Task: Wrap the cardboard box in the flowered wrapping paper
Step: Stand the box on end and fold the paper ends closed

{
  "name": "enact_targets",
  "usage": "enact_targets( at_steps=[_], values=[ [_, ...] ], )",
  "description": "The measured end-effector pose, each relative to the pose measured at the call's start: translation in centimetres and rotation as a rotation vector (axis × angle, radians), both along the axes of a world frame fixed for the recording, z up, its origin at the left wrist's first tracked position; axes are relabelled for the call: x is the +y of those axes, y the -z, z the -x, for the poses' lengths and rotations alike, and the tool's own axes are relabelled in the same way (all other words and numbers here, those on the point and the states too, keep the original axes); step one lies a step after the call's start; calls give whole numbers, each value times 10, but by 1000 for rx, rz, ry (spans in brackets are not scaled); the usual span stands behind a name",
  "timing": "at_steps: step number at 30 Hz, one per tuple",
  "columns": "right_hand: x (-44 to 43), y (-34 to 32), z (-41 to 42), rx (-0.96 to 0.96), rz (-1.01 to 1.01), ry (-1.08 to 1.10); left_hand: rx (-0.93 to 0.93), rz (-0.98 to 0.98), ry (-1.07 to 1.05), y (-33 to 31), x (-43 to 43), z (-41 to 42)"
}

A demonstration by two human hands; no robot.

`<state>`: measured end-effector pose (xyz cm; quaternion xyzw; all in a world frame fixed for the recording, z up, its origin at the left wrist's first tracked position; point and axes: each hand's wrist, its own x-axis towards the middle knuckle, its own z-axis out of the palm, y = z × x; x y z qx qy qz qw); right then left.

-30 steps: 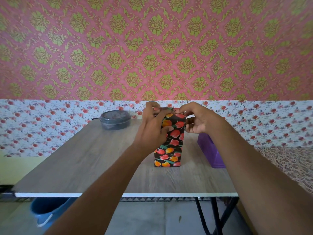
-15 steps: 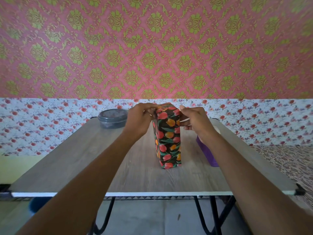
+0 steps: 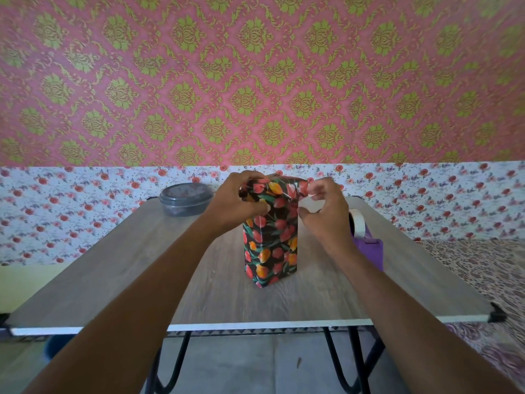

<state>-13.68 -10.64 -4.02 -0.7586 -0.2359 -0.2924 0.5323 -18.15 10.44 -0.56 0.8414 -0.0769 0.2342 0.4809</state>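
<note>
A tall box covered in black flowered wrapping paper (image 3: 271, 245) stands upright on end in the middle of the wooden table (image 3: 113, 268). My left hand (image 3: 235, 203) grips the paper at the box's upper left corner, thumb on the front face. My right hand (image 3: 324, 207) pinches the paper's fold at the upper right corner between fingertips and thumb. The cardboard itself is hidden under the paper.
A purple tape dispenser (image 3: 366, 240) with a white tape roll sits just right of the box, partly behind my right wrist. A round grey lidded container (image 3: 186, 199) stands at the table's back left. The patterned wall is close behind.
The box has been turned on the table, showing a different face. Both hands moved from its top down to its upper corners, the left one to the left side.
</note>
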Motion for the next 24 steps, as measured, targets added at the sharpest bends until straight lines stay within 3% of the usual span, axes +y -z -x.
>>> enact_targets(
  at_steps=[6, 9, 13, 24],
  values=[
    [-15, -24, -20, -201, 225, -136, 38, 99, 48, -10, 3, -4],
    [-16, -35, -19, -209, 229, -205, -44, -28, -2, -10, 0, 2],
    [-12, -41, -20, -201, 234, -218, -391, -337, -110, -4, -10, 11],
    [-2, -59, -6, -109, 109, -201, -489, -521, -152, -26, -28, 13]
  ],
)
